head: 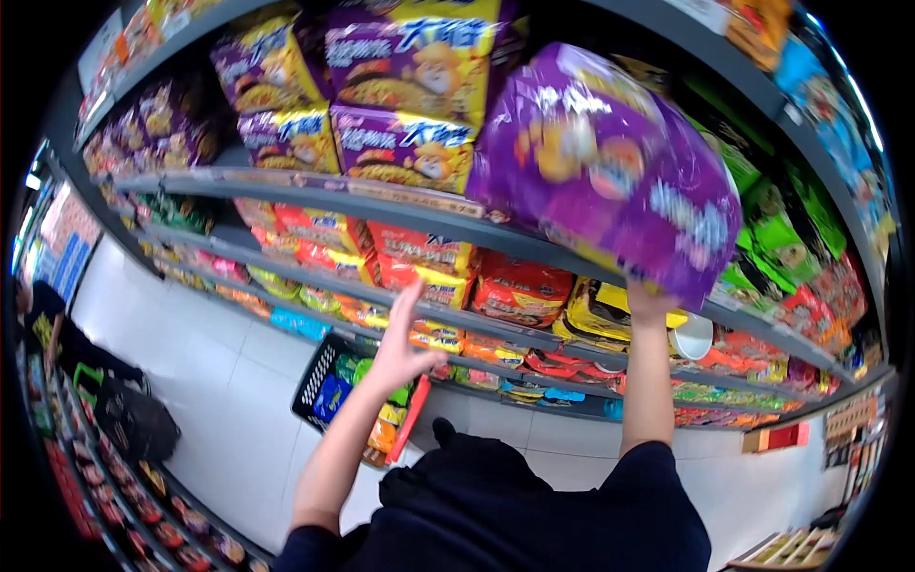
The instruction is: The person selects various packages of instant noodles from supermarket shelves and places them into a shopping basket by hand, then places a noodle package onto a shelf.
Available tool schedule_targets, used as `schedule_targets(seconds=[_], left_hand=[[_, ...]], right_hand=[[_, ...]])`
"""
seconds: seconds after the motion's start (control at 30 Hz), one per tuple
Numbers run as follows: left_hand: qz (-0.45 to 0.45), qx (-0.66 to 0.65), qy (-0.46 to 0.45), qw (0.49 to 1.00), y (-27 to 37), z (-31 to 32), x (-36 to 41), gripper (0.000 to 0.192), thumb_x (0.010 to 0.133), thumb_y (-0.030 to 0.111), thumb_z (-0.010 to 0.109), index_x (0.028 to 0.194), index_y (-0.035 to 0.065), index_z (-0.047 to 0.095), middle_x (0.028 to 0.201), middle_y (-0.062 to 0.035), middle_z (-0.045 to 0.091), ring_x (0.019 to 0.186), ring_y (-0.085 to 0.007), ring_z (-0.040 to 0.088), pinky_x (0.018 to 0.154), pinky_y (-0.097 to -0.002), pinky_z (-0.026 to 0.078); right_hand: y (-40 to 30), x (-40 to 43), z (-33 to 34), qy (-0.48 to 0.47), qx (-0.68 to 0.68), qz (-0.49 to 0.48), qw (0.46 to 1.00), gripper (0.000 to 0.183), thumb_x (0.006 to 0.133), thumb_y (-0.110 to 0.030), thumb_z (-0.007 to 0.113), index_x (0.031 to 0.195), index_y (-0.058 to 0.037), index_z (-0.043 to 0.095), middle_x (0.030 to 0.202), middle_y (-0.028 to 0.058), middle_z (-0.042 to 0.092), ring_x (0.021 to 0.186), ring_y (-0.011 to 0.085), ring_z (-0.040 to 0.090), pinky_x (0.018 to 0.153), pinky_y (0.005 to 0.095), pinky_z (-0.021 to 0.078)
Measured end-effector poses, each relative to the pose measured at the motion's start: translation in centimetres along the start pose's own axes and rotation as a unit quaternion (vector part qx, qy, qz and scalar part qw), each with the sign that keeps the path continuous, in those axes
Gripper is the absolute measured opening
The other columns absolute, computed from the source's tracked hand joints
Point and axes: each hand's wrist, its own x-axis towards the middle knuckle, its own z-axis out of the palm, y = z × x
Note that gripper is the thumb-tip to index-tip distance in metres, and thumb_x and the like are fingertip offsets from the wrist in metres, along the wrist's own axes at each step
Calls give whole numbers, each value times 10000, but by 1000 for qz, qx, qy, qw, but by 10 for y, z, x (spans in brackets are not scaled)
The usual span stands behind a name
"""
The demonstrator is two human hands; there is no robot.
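My right hand (649, 300) grips the lower edge of a large purple package (615, 164), apparently a multipack of instant noodles. The package is tilted and slightly blurred, raised in front of the upper shelf, and it hides most of my fingers. My left hand (404, 350) holds nothing; its thumb and fingers are spread in front of the lower shelves. Stacked purple and yellow noodle packs (404, 143) stand on the upper shelf, left of the lifted package. Below them sit red noodle packs (422, 264).
A black shopping basket (322, 372) with a red handle and several colourful packs stands on the floor by my left forearm. Green packs (786, 222) fill the shelf at right. Another person (46, 322) is at far left, near a black bag (136, 418). The grey shelf edge (286, 187) crosses ahead.
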Motion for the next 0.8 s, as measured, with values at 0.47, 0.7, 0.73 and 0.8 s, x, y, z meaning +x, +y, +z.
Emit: schedule_targets(seconds=[0.47, 0.7, 0.73, 0.8], left_hand=[[-280, -581, 167, 746, -67, 14, -123, 652, 901, 481, 517, 1393, 101, 319, 1357, -77, 453, 1220, -229, 463, 983, -456, 399], [-433, -515, 377, 637, -79, -29, -210, 643, 940, 532, 384, 1370, 57, 325, 1308, -128, 496, 1170, -253, 523, 935, -448, 475], [-437, -524, 406, 608, -93, -32, -228, 648, 939, 540, 380, 1367, 57, 326, 1307, -128, 495, 1172, -260, 521, 934, -446, 481], [-436, -535, 449, 567, -116, -43, -247, 654, 927, 549, 402, 1366, 68, 335, 1309, -119, 489, 1174, -252, 519, 942, -430, 482]], right_hand=[[-152, -166, 69, -247, 232, -54, 939, 715, 770, -508, 648, 1308, -93, 428, 1376, 148, 431, 1258, 403, 404, 1060, 623, 189], [-183, -170, 195, -550, 362, 162, 735, 902, 707, -394, 739, 1374, 15, 291, 1431, 207, 307, 1371, 400, 223, 1069, 633, 11], [-183, -177, 223, -583, 374, 163, 703, 889, 706, -380, 743, 1370, 14, 301, 1426, 205, 316, 1368, 385, 239, 1083, 602, 58], [-186, -199, 280, -616, 386, 215, 652, 824, 721, -326, 742, 1348, 22, 338, 1408, 199, 348, 1348, 353, 291, 1094, 511, 171]])
